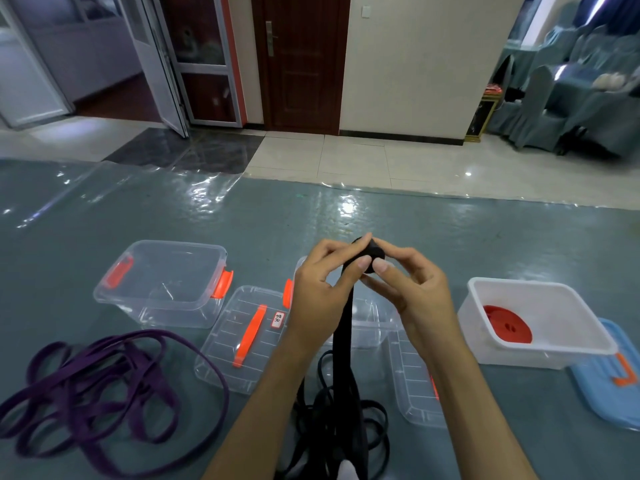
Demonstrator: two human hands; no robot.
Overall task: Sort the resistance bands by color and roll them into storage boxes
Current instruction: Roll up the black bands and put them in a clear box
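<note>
My left hand (322, 289) and my right hand (412, 289) both pinch a small black roll (375, 252) of a black resistance band, held up above the table. The band's loose part (343, 341) hangs straight down from the roll to a tangled black pile (339, 427) at the near edge. A heap of purple bands (100, 382) lies at the near left. A rolled red band (507, 323) sits inside the white box (540, 351) on the right. A clear box (162, 282) with orange latches stands at the left, and another clear box (370, 330) is partly hidden behind my hands.
A clear lid (242, 341) with an orange handle lies between the clear boxes. A second clear lid (415, 386) rests right of my arms. A blue lid (613, 382) lies under the white box's right side. The table (277, 220) wears a grey-green cloth under shiny plastic.
</note>
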